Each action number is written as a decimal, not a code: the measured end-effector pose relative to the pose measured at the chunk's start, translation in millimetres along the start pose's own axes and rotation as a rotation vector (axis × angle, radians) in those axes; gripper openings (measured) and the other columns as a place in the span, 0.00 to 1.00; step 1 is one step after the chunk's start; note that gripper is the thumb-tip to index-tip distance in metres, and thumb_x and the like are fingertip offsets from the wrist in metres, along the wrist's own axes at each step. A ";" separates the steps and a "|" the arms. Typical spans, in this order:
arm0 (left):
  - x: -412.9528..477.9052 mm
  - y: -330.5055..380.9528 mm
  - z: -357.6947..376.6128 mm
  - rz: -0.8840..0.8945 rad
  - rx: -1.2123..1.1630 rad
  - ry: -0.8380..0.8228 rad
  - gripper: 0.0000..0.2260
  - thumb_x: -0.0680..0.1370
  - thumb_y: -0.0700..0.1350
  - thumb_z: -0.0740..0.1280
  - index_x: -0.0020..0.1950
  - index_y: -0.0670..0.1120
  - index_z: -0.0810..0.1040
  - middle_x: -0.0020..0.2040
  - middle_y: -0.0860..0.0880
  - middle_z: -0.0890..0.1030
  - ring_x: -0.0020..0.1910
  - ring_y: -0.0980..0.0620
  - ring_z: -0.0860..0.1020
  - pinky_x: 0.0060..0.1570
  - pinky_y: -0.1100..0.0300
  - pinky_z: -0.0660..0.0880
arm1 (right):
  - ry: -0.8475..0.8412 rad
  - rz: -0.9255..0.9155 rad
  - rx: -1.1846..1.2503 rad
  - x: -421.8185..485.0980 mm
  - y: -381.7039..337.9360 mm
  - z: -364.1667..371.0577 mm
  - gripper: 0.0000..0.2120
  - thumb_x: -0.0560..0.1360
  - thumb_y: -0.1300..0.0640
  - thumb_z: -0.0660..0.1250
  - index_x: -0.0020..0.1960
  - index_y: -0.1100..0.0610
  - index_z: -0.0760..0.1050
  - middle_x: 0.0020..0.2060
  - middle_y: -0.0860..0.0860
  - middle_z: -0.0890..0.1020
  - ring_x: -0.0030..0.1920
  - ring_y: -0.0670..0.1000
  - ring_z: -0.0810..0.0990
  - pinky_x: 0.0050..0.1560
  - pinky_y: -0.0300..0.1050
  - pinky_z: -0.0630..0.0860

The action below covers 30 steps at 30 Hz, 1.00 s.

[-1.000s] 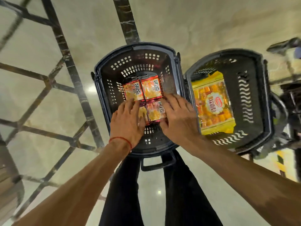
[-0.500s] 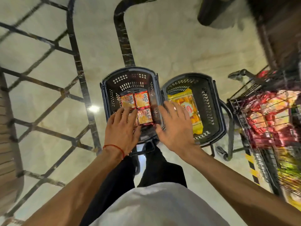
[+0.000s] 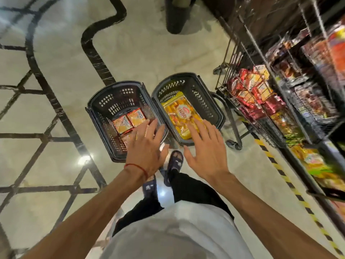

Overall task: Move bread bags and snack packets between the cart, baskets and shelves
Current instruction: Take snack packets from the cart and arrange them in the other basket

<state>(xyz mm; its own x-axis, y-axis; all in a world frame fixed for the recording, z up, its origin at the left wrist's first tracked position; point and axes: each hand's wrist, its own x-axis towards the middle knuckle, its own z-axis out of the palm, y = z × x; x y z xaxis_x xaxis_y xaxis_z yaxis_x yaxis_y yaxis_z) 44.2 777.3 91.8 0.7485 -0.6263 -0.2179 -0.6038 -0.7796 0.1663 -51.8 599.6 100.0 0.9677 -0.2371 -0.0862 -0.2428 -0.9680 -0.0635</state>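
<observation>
Two dark plastic baskets stand side by side on the floor. The left basket (image 3: 97, 103) holds several orange snack packets (image 3: 128, 119). In the right basket (image 3: 211, 101) lies one yellow bread bag (image 3: 179, 116). My left hand (image 3: 147, 146), with a red thread at the wrist, hovers with straight fingers above the left basket's near end, holding nothing. My right hand (image 3: 203, 152) hovers with spread fingers over the near end of the right basket, also holding nothing.
A wire cart (image 3: 250, 94) full of red and orange packets stands to the right of the baskets. Beyond it run wire shelves (image 3: 317, 75) stocked with packets. A black bin (image 3: 177, 14) stands at the top. Yellow-black floor tape (image 3: 291, 186) runs along the shelf foot.
Both hands have lifted out of the left basket and are now higher above it. The right hand has moved over the right basket. The cart and shelves have come into view.
</observation>
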 end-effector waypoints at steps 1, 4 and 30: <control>-2.2 8.1 -1.4 0.038 0.023 -0.003 0.28 0.81 0.60 0.61 0.77 0.47 0.68 0.77 0.42 0.69 0.77 0.40 0.65 0.74 0.40 0.65 | 0.013 0.021 -0.004 -11.5 8.1 -2.1 0.32 0.79 0.43 0.63 0.81 0.53 0.64 0.79 0.55 0.67 0.80 0.59 0.62 0.80 0.60 0.59; -6.0 36.0 -2.2 0.154 0.083 -0.006 0.29 0.81 0.60 0.60 0.78 0.46 0.67 0.78 0.42 0.68 0.77 0.39 0.65 0.73 0.39 0.64 | 0.066 0.090 -0.001 -43.7 36.7 -4.5 0.32 0.79 0.44 0.63 0.80 0.54 0.66 0.79 0.56 0.68 0.80 0.60 0.64 0.79 0.62 0.61; 115.8 474.3 14.8 0.277 0.242 0.028 0.31 0.81 0.63 0.56 0.81 0.50 0.64 0.80 0.45 0.66 0.80 0.41 0.61 0.77 0.39 0.58 | 0.048 0.222 -0.147 -156.5 485.9 -51.0 0.36 0.77 0.35 0.63 0.80 0.51 0.67 0.79 0.53 0.69 0.80 0.59 0.63 0.82 0.59 0.49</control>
<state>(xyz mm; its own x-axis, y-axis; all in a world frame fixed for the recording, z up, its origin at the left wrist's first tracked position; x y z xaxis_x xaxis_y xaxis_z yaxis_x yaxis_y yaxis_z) -159.6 335.1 131.2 0.5529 -0.8157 -0.1700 -0.8294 -0.5583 -0.0181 -317.8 162.1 133.4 0.8947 -0.4454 -0.0348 -0.4406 -0.8925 0.0969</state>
